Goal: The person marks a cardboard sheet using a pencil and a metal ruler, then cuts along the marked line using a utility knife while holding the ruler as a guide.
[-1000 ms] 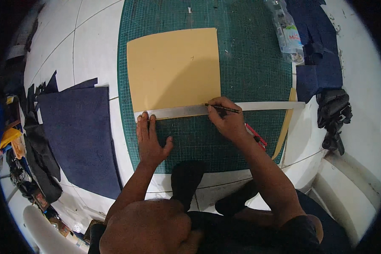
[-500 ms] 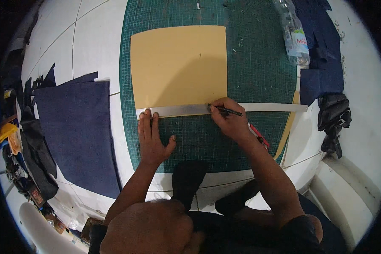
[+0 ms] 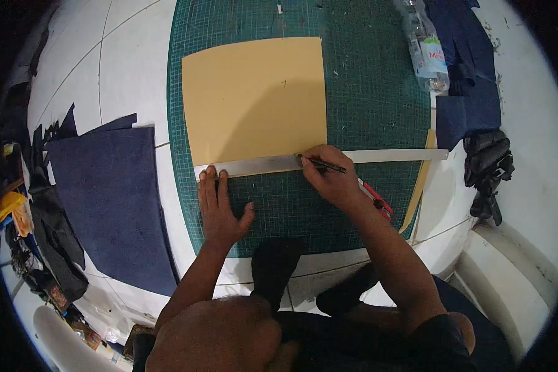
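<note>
A tan sheet of card (image 3: 254, 105) lies on the green cutting mat (image 3: 378, 111). Along its near edge runs a long metal ruler (image 3: 260, 165), which extends to the right past the mat. My left hand (image 3: 222, 211) is open, its stretched fingertips pressing the ruler's left end and its thumb spread out over the mat. Farther right, my right hand (image 3: 332, 177) pinches a black pen (image 3: 327, 165), whose tip is at the ruler's far edge on the card. A red cutter knife (image 3: 376, 199) lies on the mat beside my right wrist, partly hidden.
Dark blue fabric (image 3: 108, 204) lies on the white tiles to the left. A clear plastic bottle (image 3: 426, 56) rests at the mat's far right, beside more blue fabric (image 3: 468, 111) and a black bundle (image 3: 488, 164). A narrow tan strip (image 3: 418, 192) crosses the mat's right edge.
The whole view has shifted slightly, so the card and ruler appear a little farther left. Both hands keep nearly the same places on the ruler and card.
</note>
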`<action>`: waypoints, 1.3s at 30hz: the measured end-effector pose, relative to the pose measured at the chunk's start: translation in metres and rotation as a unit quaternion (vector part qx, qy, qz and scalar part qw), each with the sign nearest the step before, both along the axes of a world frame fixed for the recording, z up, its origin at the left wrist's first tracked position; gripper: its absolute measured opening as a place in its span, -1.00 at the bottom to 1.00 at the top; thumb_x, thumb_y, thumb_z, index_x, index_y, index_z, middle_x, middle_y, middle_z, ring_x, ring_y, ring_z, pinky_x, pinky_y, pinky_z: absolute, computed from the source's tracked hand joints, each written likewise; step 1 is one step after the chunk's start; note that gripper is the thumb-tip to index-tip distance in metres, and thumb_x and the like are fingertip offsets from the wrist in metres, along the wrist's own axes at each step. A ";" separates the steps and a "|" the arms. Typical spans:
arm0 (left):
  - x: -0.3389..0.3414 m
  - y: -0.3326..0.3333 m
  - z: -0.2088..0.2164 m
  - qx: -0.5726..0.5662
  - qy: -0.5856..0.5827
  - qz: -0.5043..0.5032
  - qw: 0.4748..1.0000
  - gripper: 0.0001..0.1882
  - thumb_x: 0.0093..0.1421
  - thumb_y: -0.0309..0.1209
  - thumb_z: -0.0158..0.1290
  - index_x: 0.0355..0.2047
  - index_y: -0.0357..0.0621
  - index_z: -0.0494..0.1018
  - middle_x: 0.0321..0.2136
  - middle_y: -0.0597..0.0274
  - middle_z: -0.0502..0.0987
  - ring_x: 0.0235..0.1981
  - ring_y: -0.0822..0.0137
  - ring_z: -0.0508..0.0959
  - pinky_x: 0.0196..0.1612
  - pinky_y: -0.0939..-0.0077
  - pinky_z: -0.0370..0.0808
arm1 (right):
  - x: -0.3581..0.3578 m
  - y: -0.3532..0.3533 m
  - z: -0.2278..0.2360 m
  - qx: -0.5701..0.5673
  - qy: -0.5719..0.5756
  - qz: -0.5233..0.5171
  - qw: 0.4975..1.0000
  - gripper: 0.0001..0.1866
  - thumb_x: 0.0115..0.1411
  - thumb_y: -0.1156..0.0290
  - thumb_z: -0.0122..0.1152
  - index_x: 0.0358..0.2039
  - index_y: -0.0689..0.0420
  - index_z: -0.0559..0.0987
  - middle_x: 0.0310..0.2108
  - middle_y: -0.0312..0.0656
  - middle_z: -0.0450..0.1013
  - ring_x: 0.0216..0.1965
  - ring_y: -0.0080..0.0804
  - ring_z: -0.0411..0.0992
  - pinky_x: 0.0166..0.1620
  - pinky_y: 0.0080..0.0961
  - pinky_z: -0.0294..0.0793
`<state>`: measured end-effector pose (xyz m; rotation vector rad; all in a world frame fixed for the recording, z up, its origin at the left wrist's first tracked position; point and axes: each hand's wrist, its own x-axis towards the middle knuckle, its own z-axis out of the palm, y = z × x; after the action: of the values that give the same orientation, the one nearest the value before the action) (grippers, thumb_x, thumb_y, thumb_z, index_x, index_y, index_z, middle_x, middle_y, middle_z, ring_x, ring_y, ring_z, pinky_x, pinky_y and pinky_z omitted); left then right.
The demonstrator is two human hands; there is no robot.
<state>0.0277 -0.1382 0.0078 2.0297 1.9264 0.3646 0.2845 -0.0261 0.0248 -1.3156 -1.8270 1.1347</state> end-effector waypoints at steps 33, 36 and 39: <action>-0.002 -0.002 0.003 0.026 -0.013 -0.007 1.000 -0.10 0.09 -0.13 0.18 0.33 -0.27 0.05 0.35 -0.28 -0.03 0.38 -0.25 -0.03 0.35 -0.20 -0.04 | 0.086 0.034 0.041 0.101 -0.299 0.055 0.947 -0.63 0.13 0.24 0.35 -0.09 0.12 0.55 -0.17 -0.01 0.46 -0.08 -0.07 0.43 0.04 -0.16 0.37; 0.000 0.002 0.007 0.021 -0.007 -0.003 1.000 -0.13 0.10 -0.19 0.18 0.34 -0.20 0.06 0.34 -0.24 0.00 0.37 -0.22 0.02 0.34 -0.19 0.00 | 0.137 0.035 0.037 0.120 -0.380 0.055 0.916 -0.60 0.08 0.17 0.39 -0.14 0.12 0.55 -0.23 -0.05 0.43 -0.11 -0.07 0.40 0.00 -0.15 0.35; -0.001 0.007 0.011 0.072 -0.035 -0.006 0.997 -0.22 0.11 -0.23 0.17 0.30 -0.18 0.16 0.30 -0.21 0.11 0.34 -0.20 0.10 0.31 -0.17 0.06 | 0.153 0.029 0.033 0.101 -0.393 0.041 0.913 -0.61 0.04 0.13 0.42 -0.25 0.12 0.54 -0.30 -0.09 0.38 -0.18 -0.10 0.38 -0.08 -0.15 0.35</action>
<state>0.0268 -0.1308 0.0188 2.0860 1.8947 0.5791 0.4379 0.0030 0.0579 -1.7239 -2.4938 0.4243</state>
